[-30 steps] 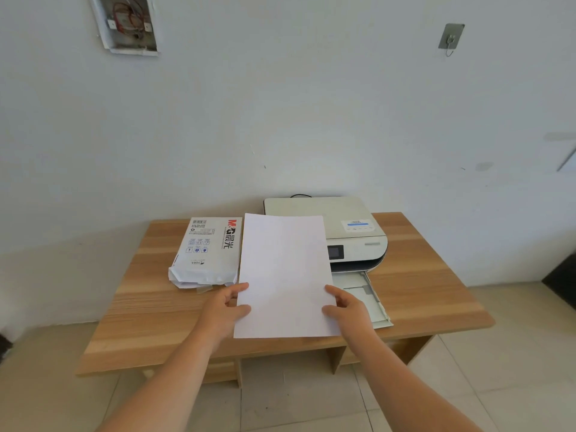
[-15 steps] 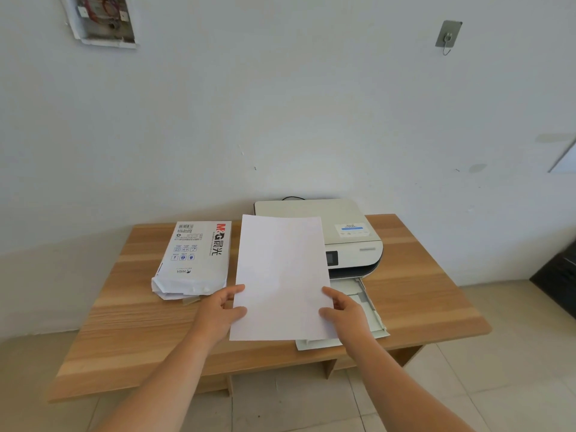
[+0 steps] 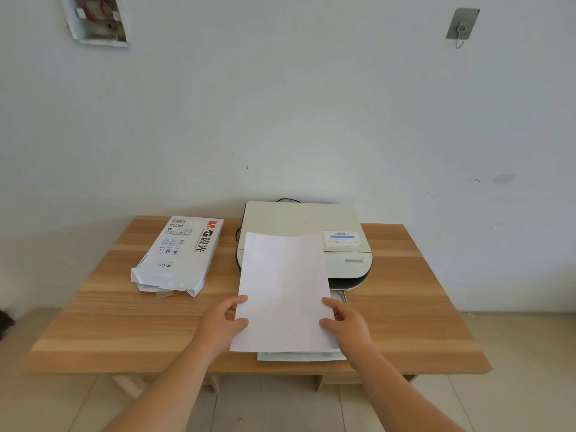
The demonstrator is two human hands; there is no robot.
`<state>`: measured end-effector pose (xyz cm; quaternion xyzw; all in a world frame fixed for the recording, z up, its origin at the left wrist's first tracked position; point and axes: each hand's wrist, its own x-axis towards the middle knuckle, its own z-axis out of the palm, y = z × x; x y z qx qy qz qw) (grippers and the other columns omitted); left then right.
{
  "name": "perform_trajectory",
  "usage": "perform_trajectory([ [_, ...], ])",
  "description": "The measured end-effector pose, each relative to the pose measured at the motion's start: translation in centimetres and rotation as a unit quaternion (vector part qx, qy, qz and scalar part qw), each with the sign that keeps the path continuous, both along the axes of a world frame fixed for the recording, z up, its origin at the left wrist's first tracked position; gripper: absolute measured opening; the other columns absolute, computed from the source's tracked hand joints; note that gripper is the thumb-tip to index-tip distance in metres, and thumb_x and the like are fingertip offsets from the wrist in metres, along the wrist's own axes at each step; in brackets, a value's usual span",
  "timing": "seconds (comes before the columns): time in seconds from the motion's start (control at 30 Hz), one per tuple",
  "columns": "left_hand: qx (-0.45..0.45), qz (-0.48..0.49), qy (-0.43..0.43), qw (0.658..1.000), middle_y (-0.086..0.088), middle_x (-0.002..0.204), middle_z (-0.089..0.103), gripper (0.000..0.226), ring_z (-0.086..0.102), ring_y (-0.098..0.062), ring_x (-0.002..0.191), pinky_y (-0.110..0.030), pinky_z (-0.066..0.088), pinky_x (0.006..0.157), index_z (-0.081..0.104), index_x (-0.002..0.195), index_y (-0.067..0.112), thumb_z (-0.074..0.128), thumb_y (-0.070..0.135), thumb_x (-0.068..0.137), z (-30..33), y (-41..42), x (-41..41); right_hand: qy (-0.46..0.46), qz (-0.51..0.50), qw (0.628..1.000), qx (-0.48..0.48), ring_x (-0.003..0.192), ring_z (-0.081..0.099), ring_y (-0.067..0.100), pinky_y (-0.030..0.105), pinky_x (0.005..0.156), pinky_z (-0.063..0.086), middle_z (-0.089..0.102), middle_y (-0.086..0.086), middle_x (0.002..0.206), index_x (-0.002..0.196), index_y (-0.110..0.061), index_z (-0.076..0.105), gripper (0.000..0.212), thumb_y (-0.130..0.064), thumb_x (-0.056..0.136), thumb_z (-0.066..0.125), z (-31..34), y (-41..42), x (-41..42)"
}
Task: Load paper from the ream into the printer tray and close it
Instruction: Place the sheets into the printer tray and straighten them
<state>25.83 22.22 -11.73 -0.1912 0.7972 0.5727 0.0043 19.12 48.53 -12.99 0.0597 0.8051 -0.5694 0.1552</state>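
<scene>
I hold a stack of white paper (image 3: 283, 291) above the printer's pulled-out tray (image 3: 299, 357), which shows only as a pale strip under the sheets and a corner beside my right hand. My left hand (image 3: 223, 322) pinches the paper's left edge, thumb on top. My right hand (image 3: 343, 322) pinches the right edge the same way. The off-white printer (image 3: 339, 244) stands at the back of the table, its front partly hidden by the paper. The opened ream (image 3: 179, 254), a white wrapper with red and black print, lies to its left with the torn end toward me.
The wooden table (image 3: 405, 307) stands against a white wall. A black cable (image 3: 286, 200) runs behind the printer. A metal hook (image 3: 461, 24) and an open wall box (image 3: 96, 20) hang high on the wall. Tiled floor lies below.
The paper and both hands have shifted right and lower, from left of the printer's front to directly over the tray. The view has moved closer to the table.
</scene>
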Motion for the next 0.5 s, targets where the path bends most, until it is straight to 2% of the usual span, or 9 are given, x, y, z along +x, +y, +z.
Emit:
perform_trajectory([
  [0.2, -0.017, 0.013, -0.018, 1.0, 0.003, 0.09, 0.055, 0.042, 0.054, -0.01, 0.074, -0.012, 0.044, 0.056, 0.057, 0.116, 0.033, 0.067, 0.006, 0.085, -0.8, 5.5, -0.1, -0.015, 0.033, 0.999, 0.012, 0.095, 0.063, 0.023, 0.037, 0.083, 0.057, 0.064, 0.006, 0.109, 0.108, -0.045, 0.06, 0.044, -0.009, 0.083, 0.067, -1.1, 4.9, -1.6],
  [0.3, -0.02, 0.023, -0.027, 0.999, 0.003, 0.088, 0.052, 0.042, 0.052, -0.01, 0.073, -0.012, 0.042, 0.057, 0.058, 0.119, 0.03, 0.066, 0.007, 0.085, -1.5, 7.0, 0.1, -0.027, 0.039, 0.999, 0.009, 0.095, 0.062, 0.022, 0.038, 0.083, 0.057, 0.062, 0.003, 0.107, 0.116, -0.037, 0.062, 0.044, -0.006, 0.085, 0.066, -1.8, 6.3, -1.9],
  [0.4, -0.015, 0.027, -0.041, 0.999, 0.002, 0.092, 0.053, 0.044, 0.051, -0.009, 0.073, -0.011, 0.044, 0.056, 0.059, 0.121, 0.028, 0.067, 0.006, 0.085, -2.1, 7.6, 0.2, -0.044, 0.04, 0.998, -0.007, 0.094, 0.063, 0.022, 0.035, 0.081, 0.057, 0.063, 0.003, 0.107, 0.12, -0.031, 0.062, 0.045, -0.003, 0.085, 0.066, -2.5, 7.2, -1.8],
  [0.5, -0.013, 0.018, -0.057, 0.998, -0.002, 0.101, 0.056, 0.045, 0.053, -0.012, 0.077, -0.014, 0.045, 0.063, 0.059, 0.121, 0.03, 0.069, 0.007, 0.084, -2.7, 7.7, 0.1, -0.06, 0.035, 0.997, -0.016, 0.094, 0.064, 0.022, 0.031, 0.08, 0.056, 0.063, 0.004, 0.108, 0.121, -0.031, 0.061, 0.047, -0.004, 0.083, 0.068, -3.4, 7.8, -1.4],
])
